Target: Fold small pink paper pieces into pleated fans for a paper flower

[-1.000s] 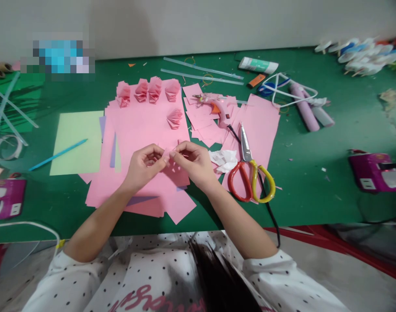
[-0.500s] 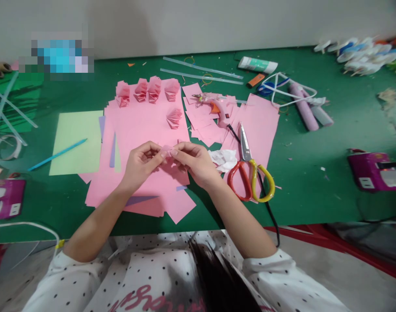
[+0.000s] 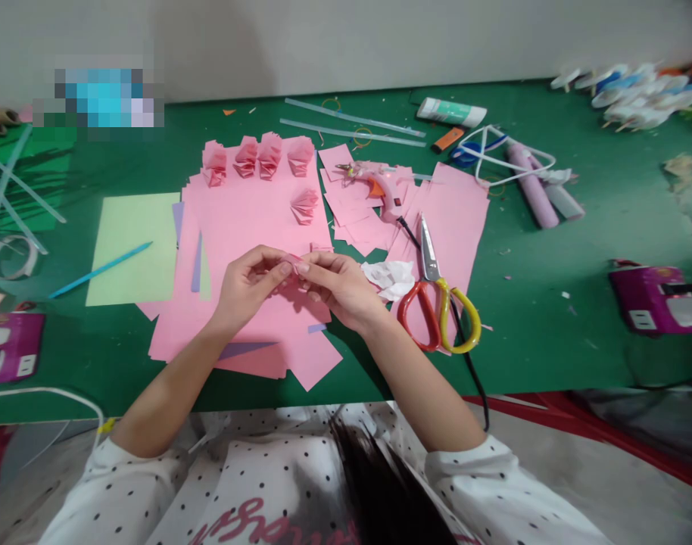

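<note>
Between the fingertips of both hands is a small piece of pink paper, mostly covered by the fingers. My left hand pinches its left side, and my right hand pinches the right side. Both are above a stack of pink paper sheets. Several pleated pink paper pieces stand along the top of the stack; one fan-like pleated piece lies just beyond my hands. Another small folded pink piece shows partly behind my right hand.
Right of my hands lie scissors, crumpled white tissue and a pink glue gun on pink paper squares. Clear glue sticks lie at the back. On the left, a blue pencil rests on pale green paper.
The pink paper between my fingertips has turned slightly and now shows a narrower, folded edge. My right fingers have shifted a little; the folded piece behind them shows more.
</note>
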Tool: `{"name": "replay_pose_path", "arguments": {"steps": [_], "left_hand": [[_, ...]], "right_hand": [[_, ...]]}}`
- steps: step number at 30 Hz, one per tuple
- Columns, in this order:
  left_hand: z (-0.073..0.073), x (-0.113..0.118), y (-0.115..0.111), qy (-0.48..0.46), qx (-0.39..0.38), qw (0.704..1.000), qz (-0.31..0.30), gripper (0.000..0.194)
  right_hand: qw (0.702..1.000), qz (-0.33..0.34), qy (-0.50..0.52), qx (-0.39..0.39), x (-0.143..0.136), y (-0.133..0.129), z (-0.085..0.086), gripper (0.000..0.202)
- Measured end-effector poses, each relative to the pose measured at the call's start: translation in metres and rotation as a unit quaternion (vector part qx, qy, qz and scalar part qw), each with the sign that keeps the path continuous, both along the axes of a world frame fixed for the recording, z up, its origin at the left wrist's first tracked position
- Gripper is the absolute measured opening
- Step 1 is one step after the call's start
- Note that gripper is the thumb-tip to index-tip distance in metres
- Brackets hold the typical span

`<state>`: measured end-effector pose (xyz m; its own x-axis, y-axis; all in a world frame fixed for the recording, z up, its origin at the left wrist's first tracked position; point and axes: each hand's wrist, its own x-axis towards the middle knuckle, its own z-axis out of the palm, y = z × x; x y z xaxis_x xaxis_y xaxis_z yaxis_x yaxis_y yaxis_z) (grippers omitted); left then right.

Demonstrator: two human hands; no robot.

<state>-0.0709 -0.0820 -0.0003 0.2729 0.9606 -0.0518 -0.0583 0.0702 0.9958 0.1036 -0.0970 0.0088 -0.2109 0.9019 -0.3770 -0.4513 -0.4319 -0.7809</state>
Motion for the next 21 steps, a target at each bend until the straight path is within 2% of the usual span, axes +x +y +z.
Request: {"name": "replay_pose_path", "arguments": {"steps": [6,10,13,17,21], "left_hand": [[-0.0019,-0.0002,0.0,0.013,0.015,1.0,-0.001,0.03],[-0.0017,0.0004,0.0007,0.022,0.035,0.999,0.02,0.035],[-0.0012,0.0008,0.0,0.033,0.052,0.998,0.031,0.03],[0.0003,0.0005,-0.003,0.06,0.063,0.996,0.012,0.024],[0.003,0.0014,-0.0051,0.075,0.053,0.996,0.014,0.023]], "right_hand": [[1.0,0.002,0.011,0.008,0.0003,-0.0008,-0.0014,0.039],[1.0,-0.003,0.004,0.01,0.0001,-0.0003,-0.0031,0.039],[1.0,-0.008,-0.006,0.02,-0.0004,0.0,-0.0049,0.04],[0.999,-0.023,-0.015,0.032,-0.0011,-0.0003,-0.0072,0.042],[0.998,-0.034,-0.028,0.051,-0.0017,-0.0009,-0.0083,0.041]]}}
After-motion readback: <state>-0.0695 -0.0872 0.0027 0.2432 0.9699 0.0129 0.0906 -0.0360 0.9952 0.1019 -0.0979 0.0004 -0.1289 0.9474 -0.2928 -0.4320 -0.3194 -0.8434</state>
